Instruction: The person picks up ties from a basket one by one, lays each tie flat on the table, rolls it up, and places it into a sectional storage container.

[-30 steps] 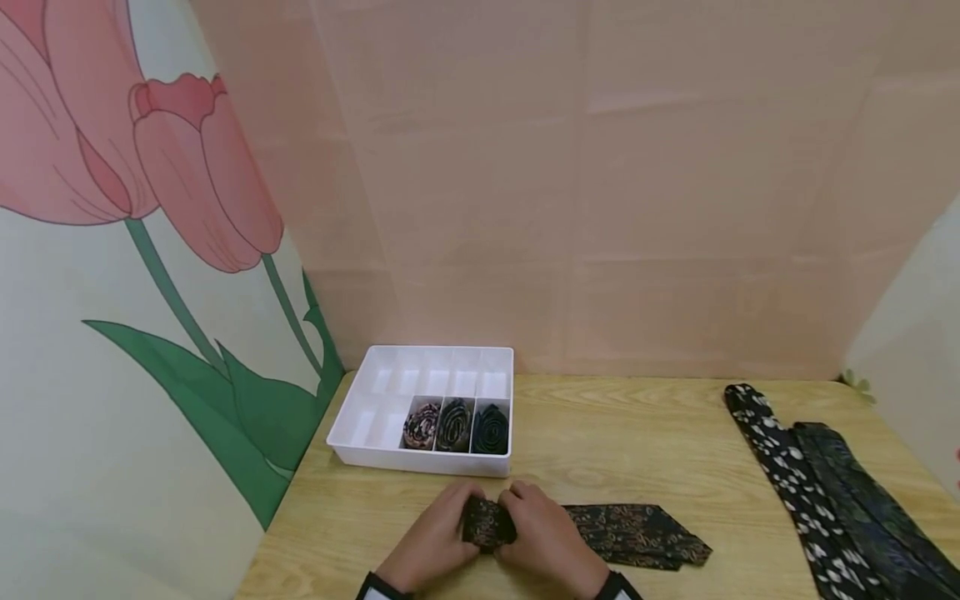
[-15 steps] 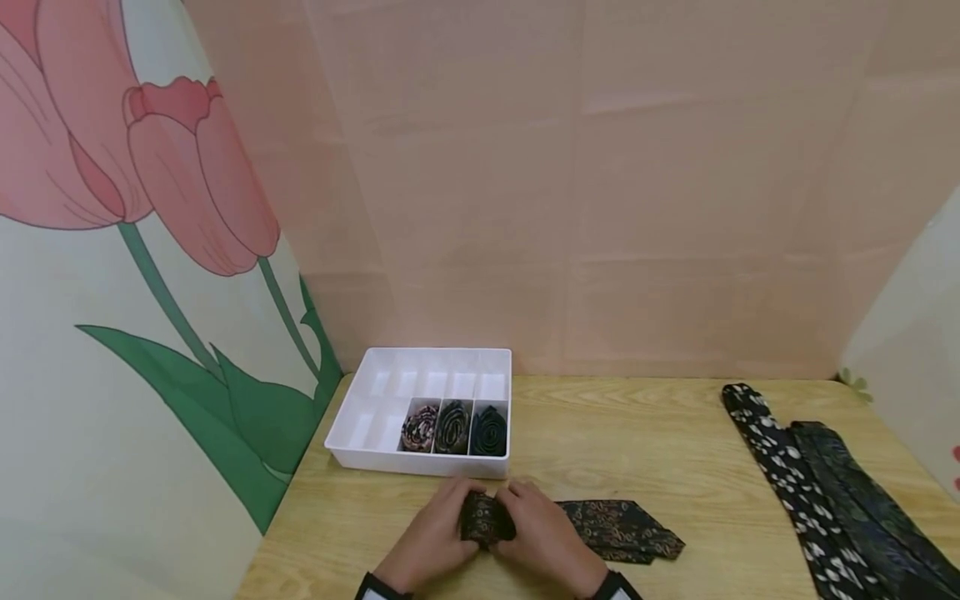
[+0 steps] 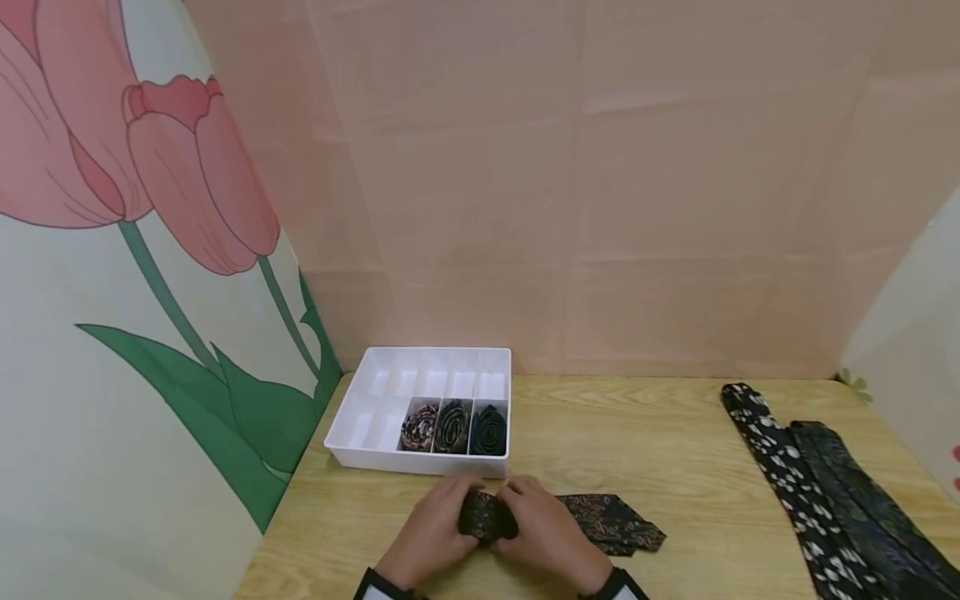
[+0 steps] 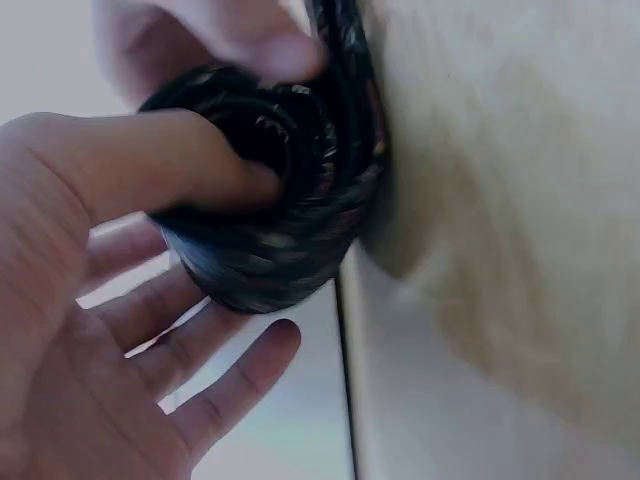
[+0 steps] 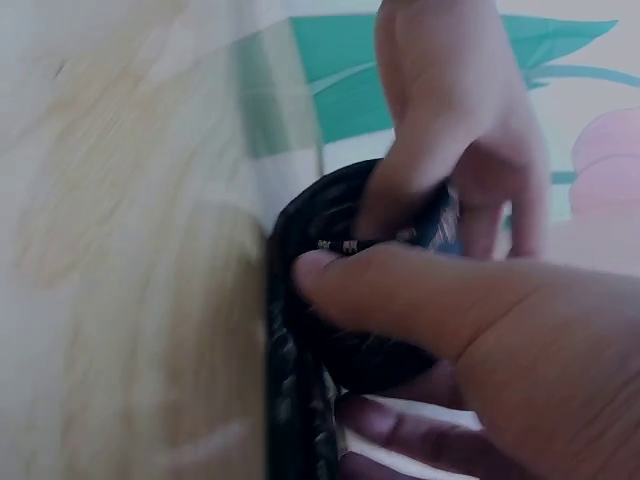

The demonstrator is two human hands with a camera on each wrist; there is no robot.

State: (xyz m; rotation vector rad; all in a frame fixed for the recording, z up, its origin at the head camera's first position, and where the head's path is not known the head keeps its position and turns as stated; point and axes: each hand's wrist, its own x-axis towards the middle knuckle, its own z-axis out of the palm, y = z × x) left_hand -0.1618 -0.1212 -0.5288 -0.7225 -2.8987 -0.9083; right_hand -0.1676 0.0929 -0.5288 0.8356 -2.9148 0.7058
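Between my two hands is a dark necktie (image 3: 486,518) with a small brownish pattern, partly wound into a roll. Its loose flat end (image 3: 609,523) lies on the table to the right, with a pointed tip. From the left, my left hand (image 3: 437,532) grips the roll; in the left wrist view its thumb (image 4: 190,165) reaches into the coil's centre, while several fingers spread beneath. On the other side my right hand (image 3: 546,533) holds the coil, its thumb (image 5: 390,290) pressing the roll's edge in the right wrist view. The hands hide part of the tie.
A white divided tray (image 3: 360,442) stands behind the hands, with three rolled neckties (image 3: 452,427) in its front right compartments. At the right lie a black-and-white floral necktie (image 3: 787,475) and a dark green-blue one (image 3: 862,492). A wall rises behind the wooden table (image 3: 630,433).
The necktie's loose end has drawn leftward toward the hands, and less of it lies flat. Both hands stay in about the same place around the roll. The tray has not moved.
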